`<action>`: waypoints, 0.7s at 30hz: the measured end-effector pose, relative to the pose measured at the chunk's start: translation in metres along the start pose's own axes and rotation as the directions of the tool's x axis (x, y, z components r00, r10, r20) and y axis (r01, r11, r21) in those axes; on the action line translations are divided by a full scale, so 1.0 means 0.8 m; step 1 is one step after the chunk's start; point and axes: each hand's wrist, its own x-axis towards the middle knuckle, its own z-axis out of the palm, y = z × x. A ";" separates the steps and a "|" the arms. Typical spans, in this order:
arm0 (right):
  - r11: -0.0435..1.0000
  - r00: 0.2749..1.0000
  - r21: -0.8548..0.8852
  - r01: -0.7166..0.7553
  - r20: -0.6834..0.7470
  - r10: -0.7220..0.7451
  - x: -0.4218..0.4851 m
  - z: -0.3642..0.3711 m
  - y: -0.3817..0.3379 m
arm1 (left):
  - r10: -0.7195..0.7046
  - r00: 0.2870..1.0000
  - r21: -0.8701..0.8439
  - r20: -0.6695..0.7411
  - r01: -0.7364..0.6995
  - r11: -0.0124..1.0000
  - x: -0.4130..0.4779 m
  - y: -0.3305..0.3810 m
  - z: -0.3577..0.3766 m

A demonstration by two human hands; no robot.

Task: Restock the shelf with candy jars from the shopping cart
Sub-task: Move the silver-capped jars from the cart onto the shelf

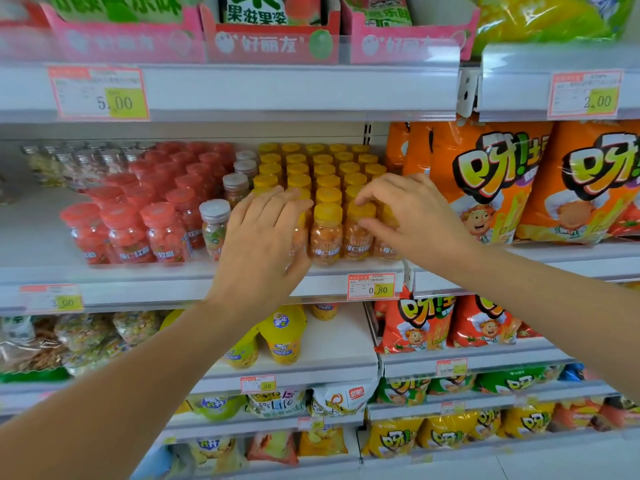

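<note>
Rows of yellow-lidded candy jars (326, 233) fill the right part of the middle shelf (138, 280). My left hand (263, 237) lies flat with straight fingers against the front jars at the left side of this block. My right hand (415, 216) is at the block's front right corner. Its fingers curl over a yellow lid (362, 211) and its thumb presses the jar below, hiding the corner jar behind the palm. Red-lidded jars (128, 233) and a line of silver-lidded jars (214, 223) stand to the left. The shopping cart is out of view.
Orange snack bags (491, 181) stand right of the jars, past a shelf divider. The shelf above (242, 91) hangs low over the jars and carries pink boxes. Bagged snacks fill the lower shelves (284, 341). Bare shelf shows left of the red jars (31, 237).
</note>
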 end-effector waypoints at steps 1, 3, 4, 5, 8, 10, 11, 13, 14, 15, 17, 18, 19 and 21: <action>1.000 1.000 0.021 0.021 -0.022 -0.020 0.006 0.004 -0.013 | -0.041 0.998 0.003 -0.047 0.041 0.999 -0.006 -0.010 -0.006; 0.997 0.997 0.063 0.047 -0.061 -0.043 0.021 0.012 -0.041 | -0.127 0.986 0.029 -0.108 0.131 0.991 -0.021 -0.033 -0.017; 0.995 0.996 0.087 0.054 -0.080 -0.047 0.031 0.019 -0.056 | -0.164 0.979 0.048 -0.118 0.170 0.984 -0.031 -0.049 -0.022; 0.993 0.995 0.109 0.054 -0.092 -0.044 0.041 0.024 -0.070 | -0.190 0.975 0.068 -0.117 0.199 0.978 -0.038 -0.063 -0.027; 0.992 0.995 0.119 0.053 -0.094 -0.042 0.078 0.046 -0.110 | -0.210 0.975 0.163 -0.069 0.219 0.962 -0.059 -0.107 -0.040; 0.995 0.996 0.097 0.039 -0.086 -0.030 0.104 0.061 -0.130 | -0.198 0.980 0.230 -0.003 0.193 0.954 -0.065 -0.130 -0.045; 0.996 0.997 0.082 0.024 -0.078 -0.017 0.117 0.068 -0.138 | -0.194 0.981 0.253 0.025 0.182 0.950 -0.066 -0.140 -0.046; 0.999 1.000 0.029 -0.020 -0.022 0.021 0.139 0.081 -0.151 | -0.181 0.982 0.283 0.058 0.158 0.946 -0.070 -0.156 -0.043; 0.999 0.999 -0.018 -0.035 0.024 0.036 0.147 0.087 -0.156 | -0.172 0.983 0.284 0.062 0.147 0.947 -0.071 -0.162 -0.041; 0.997 0.997 -0.073 -0.039 0.065 0.044 0.153 0.092 -0.160 | -0.163 0.985 0.274 0.058 0.142 0.951 -0.072 -0.166 -0.039; 0.991 0.992 -0.130 -0.038 0.118 0.054 0.160 0.099 -0.165 | -0.150 0.988 0.238 0.041 0.136 0.962 -0.073 -0.172 -0.037; 0.992 0.989 -0.117 -0.045 0.135 0.061 0.163 0.101 -0.165 | -0.142 0.989 0.221 0.031 0.131 0.966 -0.073 -0.174 -0.037; 0.994 0.988 -0.098 -0.050 0.143 0.063 0.165 0.102 -0.164 | -0.134 0.991 0.209 0.022 0.126 0.970 -0.073 -0.175 -0.037; 0.995 0.987 -0.082 -0.052 0.149 0.064 0.167 0.101 -0.161 | -0.124 0.992 0.195 0.010 0.120 0.973 -0.074 -0.178 -0.037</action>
